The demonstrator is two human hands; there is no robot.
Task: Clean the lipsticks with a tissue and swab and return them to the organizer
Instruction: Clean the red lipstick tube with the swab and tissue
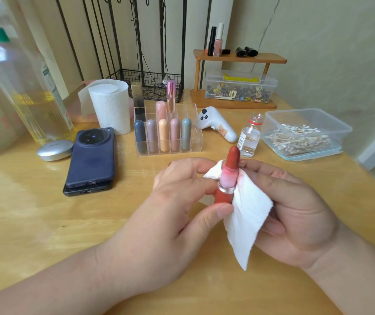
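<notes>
My left hand grips the red base of an uncapped lipstick held upright in front of me, its red bullet fully extended. My right hand holds a white tissue wrapped against the lipstick's pink inner tube; the tissue has a red smear near the top. Behind them stands the clear acrylic organizer with several capped lipsticks in its front row and a few taller ones behind. A clear tub of cotton swabs sits at the right.
A small open glass bottle of clear liquid stands just beyond the lipstick. Two stacked phones, a silver case, a tissue roll, a large oil bottle and a white controller lie on the wooden table.
</notes>
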